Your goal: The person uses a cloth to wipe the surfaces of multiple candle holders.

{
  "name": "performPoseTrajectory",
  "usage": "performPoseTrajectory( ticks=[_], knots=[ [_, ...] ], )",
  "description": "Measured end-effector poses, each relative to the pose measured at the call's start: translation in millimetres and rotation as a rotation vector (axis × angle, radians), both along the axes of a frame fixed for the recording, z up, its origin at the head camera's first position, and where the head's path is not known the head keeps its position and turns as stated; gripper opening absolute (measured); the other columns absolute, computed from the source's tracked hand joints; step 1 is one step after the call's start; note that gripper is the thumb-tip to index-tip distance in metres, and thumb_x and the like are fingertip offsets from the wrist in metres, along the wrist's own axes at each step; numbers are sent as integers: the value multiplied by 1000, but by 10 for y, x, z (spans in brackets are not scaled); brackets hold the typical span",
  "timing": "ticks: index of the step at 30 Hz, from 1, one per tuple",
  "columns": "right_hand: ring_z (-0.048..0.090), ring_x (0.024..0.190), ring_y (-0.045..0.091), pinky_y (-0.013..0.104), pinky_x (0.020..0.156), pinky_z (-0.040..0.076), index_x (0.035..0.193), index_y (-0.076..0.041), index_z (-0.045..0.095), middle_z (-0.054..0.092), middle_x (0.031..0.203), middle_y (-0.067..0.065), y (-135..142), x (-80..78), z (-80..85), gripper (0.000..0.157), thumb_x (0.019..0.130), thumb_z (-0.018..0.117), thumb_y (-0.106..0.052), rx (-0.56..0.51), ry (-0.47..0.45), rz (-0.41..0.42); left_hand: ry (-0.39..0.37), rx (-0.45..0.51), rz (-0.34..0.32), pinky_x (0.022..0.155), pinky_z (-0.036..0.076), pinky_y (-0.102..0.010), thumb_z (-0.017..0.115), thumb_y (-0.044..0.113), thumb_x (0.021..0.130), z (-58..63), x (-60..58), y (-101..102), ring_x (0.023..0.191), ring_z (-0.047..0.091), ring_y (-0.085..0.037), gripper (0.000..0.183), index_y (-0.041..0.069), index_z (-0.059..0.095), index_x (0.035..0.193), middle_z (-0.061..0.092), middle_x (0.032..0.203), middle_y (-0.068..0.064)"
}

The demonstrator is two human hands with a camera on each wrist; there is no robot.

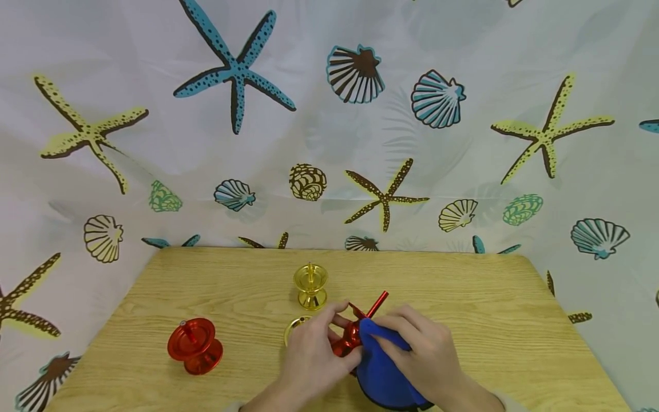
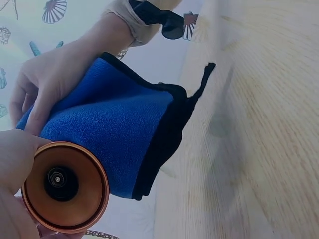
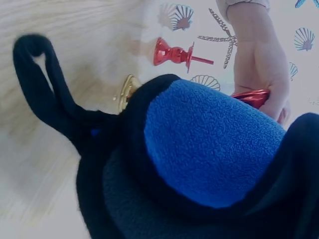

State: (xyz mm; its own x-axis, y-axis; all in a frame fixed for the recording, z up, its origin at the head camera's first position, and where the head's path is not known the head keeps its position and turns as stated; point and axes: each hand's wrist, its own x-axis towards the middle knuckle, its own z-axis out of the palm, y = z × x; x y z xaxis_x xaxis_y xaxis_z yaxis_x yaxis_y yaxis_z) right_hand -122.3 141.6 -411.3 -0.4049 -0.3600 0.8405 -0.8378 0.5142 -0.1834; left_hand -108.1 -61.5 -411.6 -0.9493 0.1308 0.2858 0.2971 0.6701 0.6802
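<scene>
My left hand (image 1: 315, 350) grips a red metal candle holder (image 1: 352, 336) tilted above the table, its thin stem slanting up and to the right. The holder's hollow round base (image 2: 85, 193) faces the left wrist camera. My right hand (image 1: 431, 350) pinches a blue cloth (image 1: 382, 375) with black edging against the holder's middle. Most of the cloth drapes below the fingers, and a black loop (image 3: 30, 94) hangs from its edge. Part of the holder is hidden behind the fingers and the cloth.
On the wooden table (image 1: 515, 320), a second red candle holder (image 1: 199, 346) stands at the left. A gold candle holder (image 1: 312, 298) stands further back, and another gold piece (image 1: 289, 331) is partly hidden behind my left hand. A patterned curtain (image 1: 319, 131) surrounds the table.
</scene>
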Motion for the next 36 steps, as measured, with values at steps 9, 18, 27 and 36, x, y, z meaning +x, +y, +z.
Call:
performPoseTrajectory(
  ticks=[9,18,27,36],
  knots=[
    [75,72,19,19,74,62,99,-3,76,74,89,8,141,-26,-144,29,105,64,-28,-69,79,44,-189,246,-26,65,52,-21,93,29,79,37,-18,-22,78,63,-6,67,12,64,137,77,103,1],
    [74,72,20,16,75,61,97,-2,74,74,89,9,199,-81,-269,28,105,65,-27,-111,78,68,-316,397,-37,68,53,-27,93,30,79,82,-45,-81,83,63,-16,69,11,64,138,78,104,-3],
    [74,73,17,13,76,59,99,-4,73,73,90,6,229,-18,-334,25,105,65,-27,-124,-35,95,-295,449,-32,76,53,-26,96,25,77,87,-47,-74,91,62,-16,69,20,65,138,80,110,-1],
    [74,82,14,10,81,56,102,-7,74,75,93,6,386,0,-343,11,96,78,-16,-157,-193,34,-238,625,2,73,64,-29,96,13,76,118,-33,-118,90,75,-20,43,17,77,114,74,111,-11]
  ],
)
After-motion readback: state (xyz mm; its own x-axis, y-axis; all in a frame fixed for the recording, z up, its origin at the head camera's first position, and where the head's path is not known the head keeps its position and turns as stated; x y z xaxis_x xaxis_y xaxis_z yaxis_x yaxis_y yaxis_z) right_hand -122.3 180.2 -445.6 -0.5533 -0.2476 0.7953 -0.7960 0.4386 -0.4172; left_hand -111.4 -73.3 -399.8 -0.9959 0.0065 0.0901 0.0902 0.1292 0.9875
